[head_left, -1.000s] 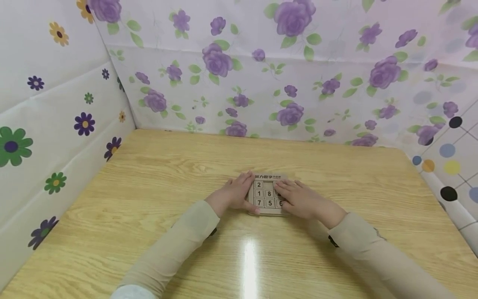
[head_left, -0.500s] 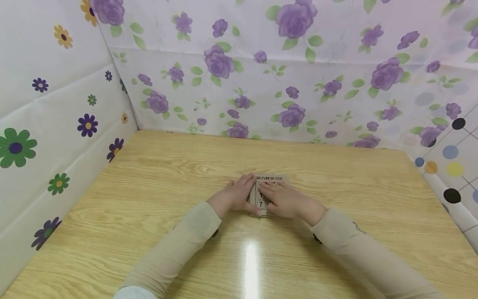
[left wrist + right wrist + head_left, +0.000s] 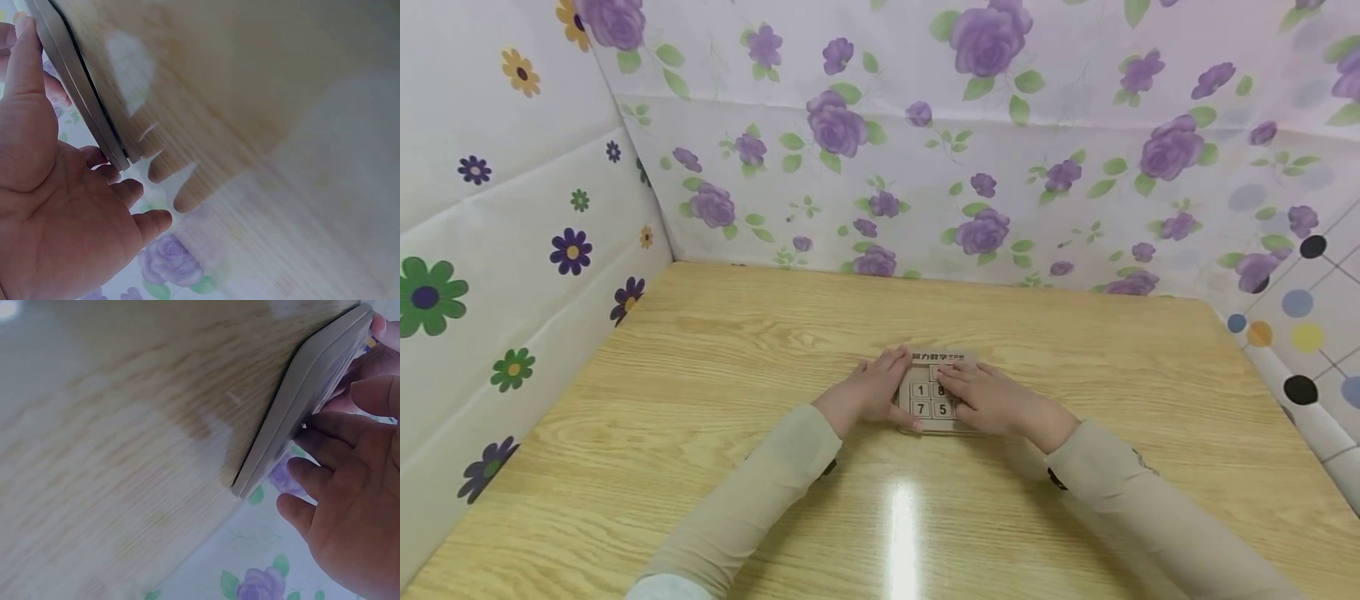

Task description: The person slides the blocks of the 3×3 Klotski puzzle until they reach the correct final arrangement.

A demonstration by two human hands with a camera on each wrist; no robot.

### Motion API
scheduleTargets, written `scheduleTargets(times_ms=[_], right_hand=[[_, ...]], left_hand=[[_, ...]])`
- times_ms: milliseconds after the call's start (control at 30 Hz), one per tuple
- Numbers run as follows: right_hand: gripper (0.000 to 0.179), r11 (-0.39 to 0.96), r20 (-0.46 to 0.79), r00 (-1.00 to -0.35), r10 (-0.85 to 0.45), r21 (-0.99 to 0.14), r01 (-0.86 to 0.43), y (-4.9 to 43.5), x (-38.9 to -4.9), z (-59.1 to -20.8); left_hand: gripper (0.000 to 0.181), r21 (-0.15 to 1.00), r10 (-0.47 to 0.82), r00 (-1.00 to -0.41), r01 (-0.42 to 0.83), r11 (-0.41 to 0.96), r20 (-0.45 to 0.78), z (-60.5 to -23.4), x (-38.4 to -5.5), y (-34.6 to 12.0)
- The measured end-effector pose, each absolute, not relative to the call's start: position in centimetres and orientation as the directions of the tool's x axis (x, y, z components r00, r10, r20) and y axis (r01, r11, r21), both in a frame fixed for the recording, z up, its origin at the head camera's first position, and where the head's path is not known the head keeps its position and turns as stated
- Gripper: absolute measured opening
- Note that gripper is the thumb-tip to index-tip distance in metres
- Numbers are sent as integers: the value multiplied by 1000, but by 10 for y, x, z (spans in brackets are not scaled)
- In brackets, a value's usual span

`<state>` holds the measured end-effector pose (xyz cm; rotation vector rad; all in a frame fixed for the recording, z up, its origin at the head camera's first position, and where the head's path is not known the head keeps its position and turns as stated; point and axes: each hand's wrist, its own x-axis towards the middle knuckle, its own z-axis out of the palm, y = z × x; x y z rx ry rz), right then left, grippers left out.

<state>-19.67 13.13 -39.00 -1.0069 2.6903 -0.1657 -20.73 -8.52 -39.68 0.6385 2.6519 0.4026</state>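
Note:
A sliding number puzzle [image 3: 921,424] lies on the table in the head view, with number tiles in a framed board and printed characters along its far edge. Tiles 1, 7, 5 and part of 8 show; the top-left slot is bare. My left hand [image 3: 871,390] holds the board's left side, thumb at the near corner and fingers toward the far one. My right hand [image 3: 998,402] lies over the right side, its fairly straight fingertips on a top-row tile, hiding the right column. Both wrist views show the board edge-on, beside the left thumb [image 3: 28,69] and right fingers [image 3: 331,440].
The wood-grain table [image 3: 760,333] extends around the board, with a bright reflection near the front. A purple-flowered cloth [image 3: 917,167] hangs behind. Patterned cloths stand at left [image 3: 535,250] and right [image 3: 1300,358].
My right hand has moved left across the board, then back right. The 2 tile has left the top-left slot, and a tile now sits in the formerly bare top-middle slot. My left hand stays put.

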Motion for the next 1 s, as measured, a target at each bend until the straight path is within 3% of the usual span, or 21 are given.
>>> scheduleTargets(times_ms=[433, 1000], right_hand=[[55, 670, -181, -645, -743, -187, -719, 119, -173, -389], [55, 708, -204, -679, -705, -172, -684, 111, -196, -389]], left_hand=[[113, 343, 483, -818, 378, 860, -311, -398, -208, -85], [114, 347, 486, -820, 380, 858, -303, -398, -208, -86]])
